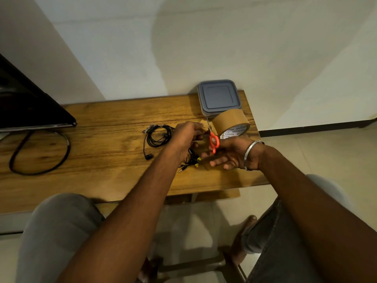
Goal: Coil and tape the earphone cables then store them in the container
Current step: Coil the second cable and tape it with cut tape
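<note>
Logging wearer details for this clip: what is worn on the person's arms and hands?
Both forearms are bare, with no sleeves or gloves in view. The right hand has a plain silver metal bangle at its wrist. The left hand and its wrist show nothing worn.

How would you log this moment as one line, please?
left hand: pinches tape strip | right hand: holds scissors at strip | container: lid on | earphones: on table

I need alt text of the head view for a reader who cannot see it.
The right hand holds orange scissors to a piece of brown tape pinched by the left hand, over a wooden table. Nearby lie coiled earphones, a tape roll and a closed grey container.
</note>
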